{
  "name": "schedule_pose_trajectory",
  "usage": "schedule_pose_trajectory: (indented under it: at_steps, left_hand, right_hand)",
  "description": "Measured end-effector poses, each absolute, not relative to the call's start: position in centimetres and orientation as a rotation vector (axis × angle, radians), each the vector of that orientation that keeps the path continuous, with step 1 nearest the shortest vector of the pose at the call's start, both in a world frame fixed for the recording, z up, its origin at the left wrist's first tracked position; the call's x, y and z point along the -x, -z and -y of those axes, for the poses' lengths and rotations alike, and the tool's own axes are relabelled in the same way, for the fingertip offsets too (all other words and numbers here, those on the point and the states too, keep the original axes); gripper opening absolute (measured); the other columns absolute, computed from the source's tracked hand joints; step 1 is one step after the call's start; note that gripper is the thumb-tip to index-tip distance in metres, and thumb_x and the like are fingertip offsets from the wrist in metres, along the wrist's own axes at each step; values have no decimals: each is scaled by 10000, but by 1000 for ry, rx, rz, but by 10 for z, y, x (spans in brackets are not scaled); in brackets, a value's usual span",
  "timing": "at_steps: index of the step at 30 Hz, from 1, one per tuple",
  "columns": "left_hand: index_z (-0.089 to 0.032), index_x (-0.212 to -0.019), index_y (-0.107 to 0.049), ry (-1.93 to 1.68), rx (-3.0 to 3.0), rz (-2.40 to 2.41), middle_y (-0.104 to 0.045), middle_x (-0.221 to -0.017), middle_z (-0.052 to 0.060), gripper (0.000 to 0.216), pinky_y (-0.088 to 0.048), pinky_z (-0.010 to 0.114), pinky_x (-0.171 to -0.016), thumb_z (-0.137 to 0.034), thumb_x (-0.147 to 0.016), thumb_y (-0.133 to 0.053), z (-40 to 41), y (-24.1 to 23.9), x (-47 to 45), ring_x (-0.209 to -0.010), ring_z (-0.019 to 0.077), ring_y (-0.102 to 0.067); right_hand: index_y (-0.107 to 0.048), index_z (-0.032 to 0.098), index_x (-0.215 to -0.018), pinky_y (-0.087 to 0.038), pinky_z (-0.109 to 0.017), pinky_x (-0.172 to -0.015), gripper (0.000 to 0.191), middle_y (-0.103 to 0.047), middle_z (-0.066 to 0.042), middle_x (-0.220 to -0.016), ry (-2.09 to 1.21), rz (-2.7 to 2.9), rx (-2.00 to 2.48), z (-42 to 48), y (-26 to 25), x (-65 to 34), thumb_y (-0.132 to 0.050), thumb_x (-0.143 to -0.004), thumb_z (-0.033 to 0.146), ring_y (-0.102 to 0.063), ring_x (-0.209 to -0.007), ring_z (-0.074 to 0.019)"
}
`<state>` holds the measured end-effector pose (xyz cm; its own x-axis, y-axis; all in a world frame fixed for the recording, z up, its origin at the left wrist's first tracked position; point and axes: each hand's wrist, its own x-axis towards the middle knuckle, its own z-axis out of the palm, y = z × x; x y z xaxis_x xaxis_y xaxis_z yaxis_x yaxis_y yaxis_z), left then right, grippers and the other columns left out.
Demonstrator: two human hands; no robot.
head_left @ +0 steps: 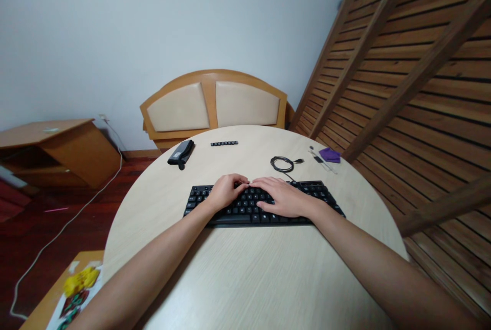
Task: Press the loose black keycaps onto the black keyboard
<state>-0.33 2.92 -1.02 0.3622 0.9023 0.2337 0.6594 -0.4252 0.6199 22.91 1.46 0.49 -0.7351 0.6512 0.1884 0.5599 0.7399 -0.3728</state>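
A black keyboard (238,219) lies flat on the round pale table (245,279). Over its upper middle keys is my left hand (227,192), fingers bent and thumb drawn in toward the index finger as in a pinch; whatever is between the tips is too small to make out. My right hand (286,198) rests palm down across the keys to the right, fingers stretched toward the left fingertips and thumb apart. Fingertips of both hands come together at the keyboard's back edge. Behind the keyboard lies its coiled black USB cable (283,169).
At the table's back are a row of several small black keycaps (224,143) and a dark case with a strap (181,154). A purple cloth (330,154) and a thin wire tool (322,162) lie back right. A slatted wooden panel (414,115) leans at the right.
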Motion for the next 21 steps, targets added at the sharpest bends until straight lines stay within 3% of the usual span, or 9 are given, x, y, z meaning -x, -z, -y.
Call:
schedule_pose_trajectory:
  at_steps: [6, 14, 21]
  left_hand:
    - [-185, -1091, -710, -791, -2204, -1358, -758, -1041, 64, 298, -542, 308, -856, -391, -946, -549, -21, -1, 11, -937, 215, -713]
    - [-183, -1203, -634, -609, -2417, -1435, -679, -1224, 104, 379, -469, 394, -1011, -435, -930, -559, -21, -3, 46, -1136, 263, -628]
    - [-193, -1157, -659, -572, -2469, -1495, -707, -1139, 106, 356, -493, 423, -953, -446, -962, -501, -16, 4, 33, -1060, 277, -643]
  right_hand:
    - [-495, 248, -1399, -381, -475, -1093, 524, -568, -90, -1404, -451, 2632, 896, -17, -6, -233, -583, -908, 409, -514, -1286, -279]
    - [-538, 239, -1361, -405, -445, -1085, 529, -603, -87, -1361, -497, 2593, 938, -30, -9, -256, -638, -863, 386, -550, -1250, -271]
    - [-626, 229, -1240, -455, -408, -1020, 458, -662, -74, -1254, -536, 2594, 996, -45, -16, -268, -684, -815, 391, -614, -1146, -257]
